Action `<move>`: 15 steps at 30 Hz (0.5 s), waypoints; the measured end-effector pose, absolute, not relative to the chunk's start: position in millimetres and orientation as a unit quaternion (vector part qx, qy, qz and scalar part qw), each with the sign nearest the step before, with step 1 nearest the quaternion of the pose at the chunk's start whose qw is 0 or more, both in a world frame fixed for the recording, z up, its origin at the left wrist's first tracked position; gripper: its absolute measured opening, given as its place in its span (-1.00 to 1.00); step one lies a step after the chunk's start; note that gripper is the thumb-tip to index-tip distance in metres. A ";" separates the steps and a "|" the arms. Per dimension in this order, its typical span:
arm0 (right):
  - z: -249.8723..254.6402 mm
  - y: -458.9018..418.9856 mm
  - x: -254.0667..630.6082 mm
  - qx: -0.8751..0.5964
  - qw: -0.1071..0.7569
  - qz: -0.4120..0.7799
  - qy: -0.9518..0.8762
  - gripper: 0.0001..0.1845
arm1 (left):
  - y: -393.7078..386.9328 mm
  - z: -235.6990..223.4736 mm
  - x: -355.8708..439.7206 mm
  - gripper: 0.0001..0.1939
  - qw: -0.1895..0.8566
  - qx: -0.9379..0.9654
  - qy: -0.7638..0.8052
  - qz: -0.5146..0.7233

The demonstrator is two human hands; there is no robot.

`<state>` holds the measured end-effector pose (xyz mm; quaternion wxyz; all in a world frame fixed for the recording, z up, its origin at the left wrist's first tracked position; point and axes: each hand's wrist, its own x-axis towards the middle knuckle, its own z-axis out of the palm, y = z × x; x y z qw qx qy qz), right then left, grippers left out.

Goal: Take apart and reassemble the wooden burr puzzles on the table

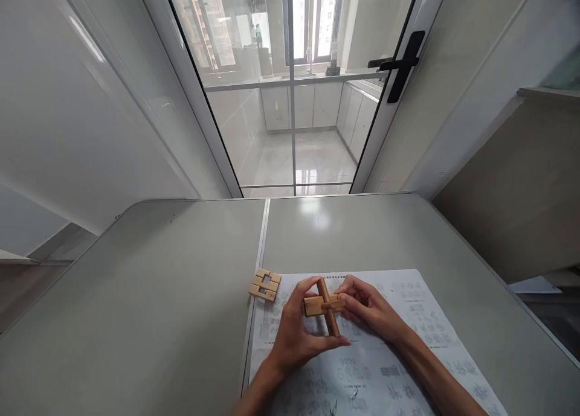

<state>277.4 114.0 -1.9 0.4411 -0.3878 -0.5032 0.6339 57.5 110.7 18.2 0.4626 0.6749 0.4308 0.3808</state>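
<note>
A small wooden interlocking puzzle (pixel 327 306), made of crossed bars, is held above a printed sheet (pixel 362 368). My left hand (pixel 296 325) curves around it from the left, thumb at the lower end of the long bar and fingers at its upper end. From the right, the fingers of my right hand (pixel 369 307) pinch the end of a bar that points toward that hand. Where the bars cross, the joint is partly hidden. Several notched wooden pieces (pixel 265 284) lie side by side on the sheet's upper left corner, apart from both hands.
The grey table (pixel 136 307) has a metal seam (pixel 263 235) running away from me. Beyond its far edge stands a glass door (pixel 294 102) with a black handle (pixel 403 66). A kitchen shows through the glass. White walls flank the door.
</note>
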 end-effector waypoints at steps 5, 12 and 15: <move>1.9 113.5 276.8 -0.385 0.443 0.640 -0.495 -0.54 | 110.8 21.1 57.7 0.07 0.478 0.670 0.425 0.376; 2.5 113.6 274.2 -0.374 0.453 0.652 -0.481 -0.52 | 111.5 24.2 56.1 0.04 0.505 0.658 0.430 0.357; 0.9 112.8 275.7 -0.371 0.450 0.646 -0.493 -0.56 | 112.3 23.8 54.6 0.07 0.508 0.658 0.429 0.353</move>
